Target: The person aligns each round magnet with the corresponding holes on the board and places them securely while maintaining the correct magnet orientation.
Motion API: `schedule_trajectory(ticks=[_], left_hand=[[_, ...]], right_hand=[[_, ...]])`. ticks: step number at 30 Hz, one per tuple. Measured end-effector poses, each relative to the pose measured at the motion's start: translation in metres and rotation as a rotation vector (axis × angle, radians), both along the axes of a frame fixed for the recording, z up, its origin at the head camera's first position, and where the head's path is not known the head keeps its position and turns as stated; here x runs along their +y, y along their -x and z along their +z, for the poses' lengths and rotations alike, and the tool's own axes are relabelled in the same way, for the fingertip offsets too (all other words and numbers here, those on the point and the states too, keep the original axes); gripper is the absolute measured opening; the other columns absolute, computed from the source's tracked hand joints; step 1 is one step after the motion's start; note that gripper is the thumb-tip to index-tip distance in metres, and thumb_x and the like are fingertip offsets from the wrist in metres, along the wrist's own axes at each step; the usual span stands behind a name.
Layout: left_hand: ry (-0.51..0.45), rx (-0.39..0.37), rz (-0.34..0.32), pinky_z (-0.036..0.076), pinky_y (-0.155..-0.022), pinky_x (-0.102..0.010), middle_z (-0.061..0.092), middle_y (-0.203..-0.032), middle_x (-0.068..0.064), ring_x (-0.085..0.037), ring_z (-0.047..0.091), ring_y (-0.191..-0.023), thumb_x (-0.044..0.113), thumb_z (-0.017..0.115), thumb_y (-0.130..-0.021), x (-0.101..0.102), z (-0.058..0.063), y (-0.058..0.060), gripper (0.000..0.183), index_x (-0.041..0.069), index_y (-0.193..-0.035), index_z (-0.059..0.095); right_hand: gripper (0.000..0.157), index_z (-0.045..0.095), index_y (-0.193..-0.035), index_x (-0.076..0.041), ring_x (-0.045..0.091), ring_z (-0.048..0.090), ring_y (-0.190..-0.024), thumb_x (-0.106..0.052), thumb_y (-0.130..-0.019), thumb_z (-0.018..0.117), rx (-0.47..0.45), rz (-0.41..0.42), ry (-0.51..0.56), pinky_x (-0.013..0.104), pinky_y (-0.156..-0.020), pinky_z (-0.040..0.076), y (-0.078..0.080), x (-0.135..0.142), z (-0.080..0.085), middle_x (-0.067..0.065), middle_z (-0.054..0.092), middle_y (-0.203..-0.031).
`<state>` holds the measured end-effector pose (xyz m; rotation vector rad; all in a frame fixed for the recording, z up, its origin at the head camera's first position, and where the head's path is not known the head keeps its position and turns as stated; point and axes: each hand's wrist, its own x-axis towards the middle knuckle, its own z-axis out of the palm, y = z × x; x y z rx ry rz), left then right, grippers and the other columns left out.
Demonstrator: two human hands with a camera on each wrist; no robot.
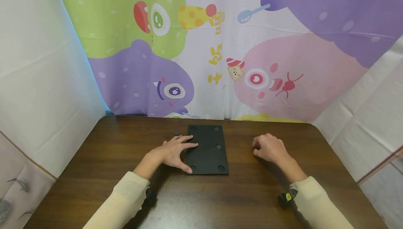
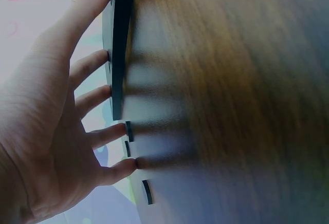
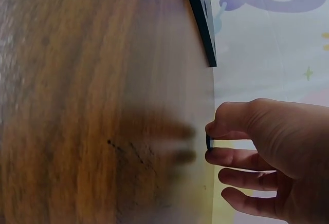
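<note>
A flat black rectangular board lies on the table, with round marks along its edges; whether these are recesses or discs I cannot tell. My left hand spreads over its left side, thumb and two fingertips touching the board. Beside the other fingers, the left wrist view shows small dark discs on the table; one dark disc appears in the head view. To the right of the board, my right hand pinches a thin dark disc between thumb and index finger, its other fingers loosely bent.
The brown wooden table reaches back to a cartoon-printed curtain. White cloth hangs at the left and right sides. Each wrist carries a small black camera.
</note>
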<state>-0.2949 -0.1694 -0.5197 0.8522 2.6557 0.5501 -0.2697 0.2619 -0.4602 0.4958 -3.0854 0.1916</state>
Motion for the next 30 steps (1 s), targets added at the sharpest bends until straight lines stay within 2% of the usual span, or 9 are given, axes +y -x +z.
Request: schedule_trajectory(ticks=[4, 9, 13, 16, 17, 18, 25, 30], left_hand=[[-0.009, -0.006, 0.003, 0.02, -0.122, -0.098, 0.022, -0.191, -0.002, -0.057, 0.018, -0.174, 0.095, 0.084, -0.069, 0.002, 0.01, -0.008, 0.121, 0.046, -0.172, 0.045], [-0.004, -0.03, -0.011, 0.021, -0.119, -0.099, 0.024, -0.19, -0.009, -0.061, 0.021, -0.171, 0.079, 0.089, -0.079, 0.009, 0.04, -0.025, 0.113, 0.036, -0.174, 0.046], [0.006, -0.013, -0.021, 0.023, -0.116, -0.101, 0.025, -0.189, -0.012, -0.063, 0.023, -0.17, 0.079, 0.087, -0.083, 0.01, 0.047, -0.03, 0.11, 0.032, -0.174, 0.046], [0.023, -0.008, -0.018, 0.023, -0.117, -0.1, 0.025, -0.189, -0.013, -0.061, 0.023, -0.171, 0.075, 0.087, -0.085, 0.011, 0.048, -0.03, 0.108, 0.03, -0.174, 0.046], [0.03, -0.025, -0.01, 0.022, -0.119, -0.099, 0.024, -0.189, -0.014, -0.06, 0.021, -0.172, 0.069, 0.091, -0.084, 0.013, 0.054, -0.033, 0.109, 0.028, -0.174, 0.045], [0.038, -0.023, -0.007, 0.022, -0.12, -0.098, 0.024, -0.19, -0.014, -0.059, 0.021, -0.172, 0.067, 0.091, -0.085, 0.013, 0.054, -0.033, 0.108, 0.027, -0.175, 0.045], [0.013, -0.001, -0.005, 0.019, -0.121, -0.098, 0.02, -0.192, 0.0, -0.055, 0.018, -0.175, 0.088, 0.087, -0.073, 0.003, 0.009, -0.005, 0.117, 0.046, -0.173, 0.043], [0.017, 0.004, -0.005, 0.02, -0.122, -0.097, 0.019, -0.192, 0.001, -0.053, 0.017, -0.176, 0.096, 0.082, -0.071, 0.001, 0.005, -0.004, 0.12, 0.048, -0.173, 0.041]], right_hand=[[0.01, 0.083, -0.098, -0.019, 0.031, 0.076, -0.097, -0.017, -0.089, 0.084, 0.001, 0.015, 0.004, 0.055, -0.07, 0.062, -0.001, -0.003, -0.001, 0.002, 0.082, -0.1], [0.01, 0.083, -0.098, -0.02, 0.028, 0.076, -0.095, -0.017, -0.089, 0.085, 0.0, 0.027, 0.002, 0.054, -0.069, 0.062, -0.002, -0.007, -0.002, 0.002, 0.083, -0.102], [0.01, 0.084, -0.099, -0.019, 0.031, 0.076, -0.099, -0.017, -0.09, 0.085, 0.008, 0.037, -0.004, 0.054, -0.069, 0.062, -0.003, -0.009, -0.002, 0.003, 0.084, -0.105], [0.01, 0.085, -0.1, -0.019, 0.033, 0.075, -0.102, -0.017, -0.091, 0.084, 0.013, 0.047, -0.005, 0.053, -0.069, 0.062, -0.004, -0.011, -0.002, 0.004, 0.084, -0.107], [0.009, 0.085, -0.1, -0.019, 0.033, 0.075, -0.103, -0.017, -0.091, 0.084, 0.016, 0.052, -0.004, 0.053, -0.068, 0.062, -0.004, -0.012, -0.003, 0.004, 0.084, -0.107], [0.009, 0.085, -0.1, -0.019, 0.033, 0.075, -0.103, -0.017, -0.091, 0.084, 0.018, 0.057, -0.004, 0.052, -0.068, 0.062, -0.003, -0.013, -0.003, 0.004, 0.084, -0.107], [0.008, 0.085, -0.099, -0.018, 0.032, 0.074, -0.101, -0.016, -0.092, 0.085, 0.022, 0.079, -0.002, 0.052, -0.07, 0.062, -0.004, -0.019, -0.003, 0.004, 0.085, -0.106], [0.007, 0.086, -0.099, -0.018, 0.03, 0.074, -0.101, -0.016, -0.092, 0.086, 0.006, 0.089, 0.001, 0.05, -0.071, 0.062, -0.005, -0.025, -0.003, 0.003, 0.085, -0.106]])
